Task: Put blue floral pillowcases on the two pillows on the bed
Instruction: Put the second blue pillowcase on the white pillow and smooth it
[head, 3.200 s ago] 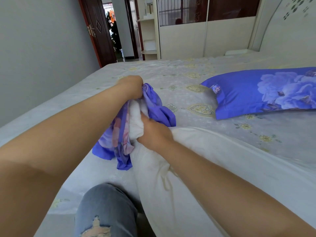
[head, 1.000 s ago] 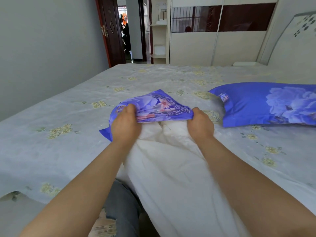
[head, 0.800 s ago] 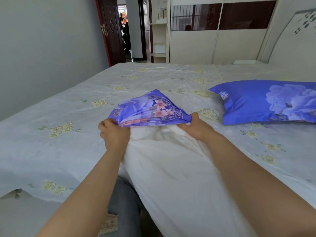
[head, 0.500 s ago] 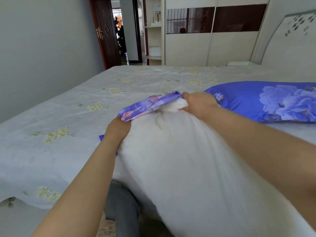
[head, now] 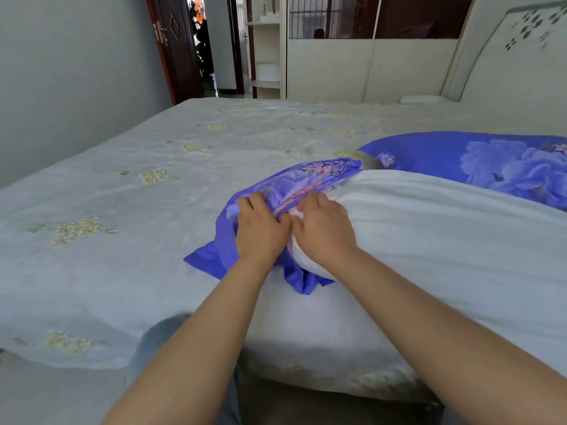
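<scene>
A bare white pillow (head: 429, 234) lies across the near side of the bed, its left end tucked into a bunched blue floral pillowcase (head: 303, 182). My left hand (head: 260, 231) and my right hand (head: 322, 228) sit side by side at that end, fingers curled into the gathered edge of the case. Loose blue cloth hangs down below my hands onto the sheet. A second pillow (head: 478, 164), fully covered in the same blue floral print, lies farther back at the right.
The bed (head: 122, 194) has a pale sheet with yellow flower prints; its near edge drops off by my knee (head: 165, 335). A headboard (head: 518, 50) rises at the far right. A wardrobe (head: 352, 69) and an open dark door (head: 175, 47) stand beyond the bed.
My hands have come together from the two sides of the pillow's end to its near corner. The pillow has dropped lower onto the bed, and the case covers more of its end.
</scene>
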### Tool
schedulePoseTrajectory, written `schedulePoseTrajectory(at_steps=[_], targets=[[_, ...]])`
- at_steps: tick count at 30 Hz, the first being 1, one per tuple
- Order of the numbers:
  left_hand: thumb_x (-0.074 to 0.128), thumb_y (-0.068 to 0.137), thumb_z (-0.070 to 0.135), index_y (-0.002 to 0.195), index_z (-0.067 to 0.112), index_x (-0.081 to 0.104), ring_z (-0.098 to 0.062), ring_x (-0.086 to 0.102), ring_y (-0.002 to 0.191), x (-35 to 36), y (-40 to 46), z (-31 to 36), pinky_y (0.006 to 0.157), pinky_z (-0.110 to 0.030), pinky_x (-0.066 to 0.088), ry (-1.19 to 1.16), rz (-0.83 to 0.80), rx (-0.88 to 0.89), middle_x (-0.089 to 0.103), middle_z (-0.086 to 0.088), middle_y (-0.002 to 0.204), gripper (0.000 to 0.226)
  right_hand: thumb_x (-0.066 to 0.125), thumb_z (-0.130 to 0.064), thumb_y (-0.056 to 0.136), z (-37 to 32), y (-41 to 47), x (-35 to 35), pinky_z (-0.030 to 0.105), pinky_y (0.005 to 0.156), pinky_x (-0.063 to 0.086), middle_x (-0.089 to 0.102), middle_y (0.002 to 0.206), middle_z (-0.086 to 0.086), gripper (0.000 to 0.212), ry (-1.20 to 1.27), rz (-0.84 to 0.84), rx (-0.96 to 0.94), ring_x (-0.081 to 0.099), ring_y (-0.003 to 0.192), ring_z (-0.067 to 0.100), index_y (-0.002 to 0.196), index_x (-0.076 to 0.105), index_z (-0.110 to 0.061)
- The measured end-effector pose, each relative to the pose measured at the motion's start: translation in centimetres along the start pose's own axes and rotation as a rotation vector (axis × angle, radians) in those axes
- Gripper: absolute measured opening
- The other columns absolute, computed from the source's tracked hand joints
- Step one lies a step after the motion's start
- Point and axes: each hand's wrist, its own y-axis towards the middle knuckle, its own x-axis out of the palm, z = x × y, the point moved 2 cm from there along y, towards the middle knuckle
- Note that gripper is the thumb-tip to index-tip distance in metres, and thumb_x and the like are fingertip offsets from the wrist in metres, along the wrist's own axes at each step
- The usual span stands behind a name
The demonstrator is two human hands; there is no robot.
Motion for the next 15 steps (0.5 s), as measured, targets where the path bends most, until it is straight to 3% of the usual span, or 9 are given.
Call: schedulePoseTrajectory(at_steps=[2,3,5,6,8,10,12,13,15], targets=[[0.048,0.088,0.03,0.12,0.009,0.047,-0.033,0.051,0.104,0.1,-0.9,-0.2,0.076,-0.042,0.047,0.188,0.078,0.11,0.049,-0.012,0.12,0.039,0.06,-0.047,0.073,1.1,-2.9,1.2,0.044,0.103,0.021,0.057,0.125,0.012,0.055,-0.068,0.127,-0.079,0.053,0.118,0.032,0.116,0.06,-0.013],[0.043,0.09,0.027,0.119,0.01,0.051,-0.031,0.055,0.099,0.0,-1.2,0.0,0.07,-0.039,0.047,0.265,0.088,0.164,0.056,-0.01,0.115,0.034,0.07,-0.047,0.065,1.5,-3.9,1.8,0.048,0.105,0.015,0.054,0.132,0.013,0.068,-0.122,0.097,-0.115,0.05,0.124,0.033,0.123,0.058,-0.015],[0.04,0.092,0.019,0.109,0.013,0.058,-0.027,0.059,0.085,-0.7,-1.7,1.2,0.06,-0.03,0.038,0.234,0.106,0.242,0.065,-0.007,0.097,0.025,0.082,-0.041,0.057,2.5,-4.7,3.0,0.049,0.107,0.01,0.048,0.14,0.012,0.085,-0.179,0.008,-0.163,0.045,0.13,0.034,0.133,0.052,-0.019],[0.042,0.091,0.017,0.098,0.013,0.06,-0.026,0.057,0.077,-1.0,-1.8,2.0,0.059,-0.029,0.034,0.128,0.118,0.241,0.065,-0.005,0.086,0.02,0.082,-0.034,0.058,2.7,-4.5,3.2,0.046,0.107,0.013,0.049,0.14,0.011,0.082,-0.157,0.014,-0.183,0.047,0.129,0.032,0.133,0.052,-0.019],[0.045,0.091,0.012,0.073,0.015,0.051,-0.024,0.048,0.066,-1.1,-1.7,4.0,0.058,-0.029,0.031,-0.239,0.064,0.107,0.053,0.001,0.065,0.019,0.075,-0.021,0.063,3.3,-3.2,3.1,0.041,0.105,0.02,0.055,0.135,0.009,0.061,-0.081,0.06,-0.2,0.053,0.124,0.029,0.122,0.06,-0.015],[0.045,0.092,0.011,0.065,0.018,0.043,-0.021,0.045,0.062,-0.1,-1.9,6.4,0.056,-0.028,0.034,-0.603,-0.143,-0.097,0.047,0.003,0.06,0.028,0.056,-0.02,0.071,3.8,-1.5,2.7,0.04,0.109,0.024,0.058,0.13,0.011,0.048,-0.07,0.074,-0.185,0.052,0.124,0.028,0.118,0.064,-0.01],[0.047,0.092,0.014,0.07,0.016,0.048,-0.02,0.05,0.061,1.3,-3.0,8.2,0.059,-0.027,0.043,-0.652,-0.325,-0.14,0.053,-0.002,0.064,0.022,0.029,-0.027,0.083,4.2,-0.5,2.1,0.04,0.115,0.02,0.053,0.136,0.014,0.058,-0.142,0.002,-0.181,0.043,0.132,0.027,0.131,0.053,-0.006],[0.05,0.09,0.016,0.073,0.015,0.05,-0.019,0.052,0.065,1.7,-3.4,8.4,0.064,-0.027,0.046,-0.633,-0.38,-0.118,0.056,-0.003,0.068,0.017,0.021,-0.03,0.087,4.7,-0.1,2.1,0.036,0.117,0.01,0.045,0.143,0.013,0.062,-0.155,-0.059,-0.174,0.033,0.139,0.025,0.14,0.042,-0.006],[0.058,0.084,0.019,0.078,0.016,0.051,-0.016,0.052,0.07,1.7,-3.3,7.6,0.069,-0.028,0.045,-0.631,-0.433,-0.085,0.056,-0.004,0.075,0.01,0.022,-0.036,0.088,5.6,0.0,2.4,0.028,0.116,-0.003,0.033,0.152,0.007,0.063,-0.05,-0.168,-0.175,0.02,0.143,0.02,0.147,0.03,-0.013]])
